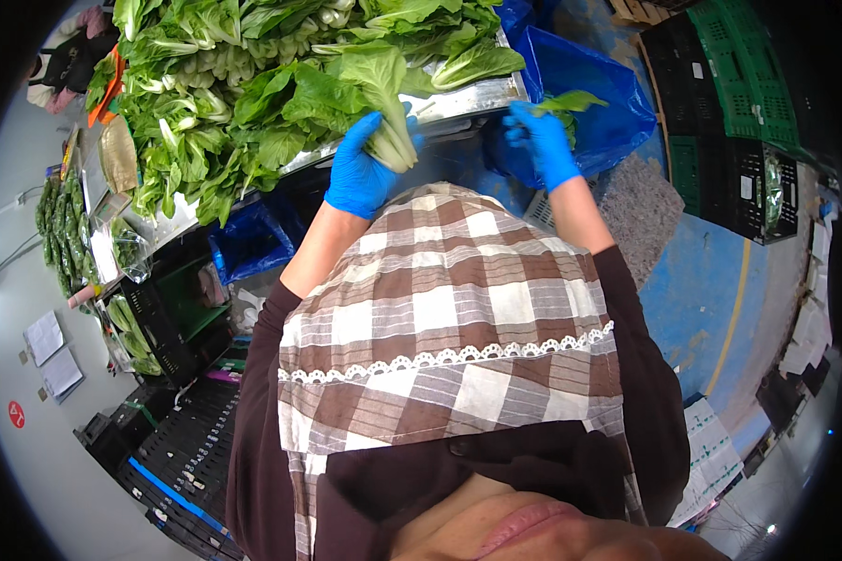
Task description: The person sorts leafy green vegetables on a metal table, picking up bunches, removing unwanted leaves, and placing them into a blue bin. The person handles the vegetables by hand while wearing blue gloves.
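Note:
My left hand (365, 165), in a blue glove, is closed around the pale base of a leafy green head (381, 91), whose leaves point away from me. My right hand (542, 144), also gloved in blue, is over the near edge of an open blue plastic bag (596, 91). A loose green leaf (572, 102) shows just beyond its fingers; whether they grip it I cannot tell. Many similar leafy heads (252, 63) are heaped on a metal table (473, 96) in front of me.
Another blue bag (252, 242) hangs below the table at left. Packed green vegetables (63, 224) lie at far left, above black crates (182, 329). Black and green crates (737, 70) are stacked at right, near a grey mat (638, 210) on the blue floor. Another person (77, 56) is at upper left.

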Tool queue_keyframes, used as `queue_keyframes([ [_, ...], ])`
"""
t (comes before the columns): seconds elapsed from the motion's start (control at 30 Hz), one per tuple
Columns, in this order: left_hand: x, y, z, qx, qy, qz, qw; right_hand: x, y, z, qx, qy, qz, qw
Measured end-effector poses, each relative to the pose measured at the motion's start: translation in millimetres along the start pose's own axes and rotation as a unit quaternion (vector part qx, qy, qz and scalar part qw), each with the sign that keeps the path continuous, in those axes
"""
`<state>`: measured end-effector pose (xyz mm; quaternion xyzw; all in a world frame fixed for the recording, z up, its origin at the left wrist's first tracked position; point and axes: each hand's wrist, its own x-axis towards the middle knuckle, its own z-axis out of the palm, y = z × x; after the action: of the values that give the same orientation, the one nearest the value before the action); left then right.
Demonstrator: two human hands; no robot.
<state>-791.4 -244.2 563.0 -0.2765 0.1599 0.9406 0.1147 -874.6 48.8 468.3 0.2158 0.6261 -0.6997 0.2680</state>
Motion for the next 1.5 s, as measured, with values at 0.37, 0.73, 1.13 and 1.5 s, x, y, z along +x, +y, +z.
queue_keyframes([
  [0.37, -15, 14, 6, -0.039, -0.007, 0.054, 0.998, 103, 12, 83, 0.123, 0.019, 0.111, 0.986],
  [0.73, -23, 19, 26, -0.019, -0.024, 0.033, 0.999, 120, -4, 86, 0.232, 0.056, 0.085, 0.967],
  [1.13, -13, 7, 23, 0.076, -0.08, -0.022, 0.994, 106, -16, 98, -0.207, 0.176, -0.081, 0.959],
  [1.5, -17, -3, 35, 0.061, -0.054, -0.016, 0.997, 131, -34, 85, 0.405, 0.158, 0.039, 0.9],
])
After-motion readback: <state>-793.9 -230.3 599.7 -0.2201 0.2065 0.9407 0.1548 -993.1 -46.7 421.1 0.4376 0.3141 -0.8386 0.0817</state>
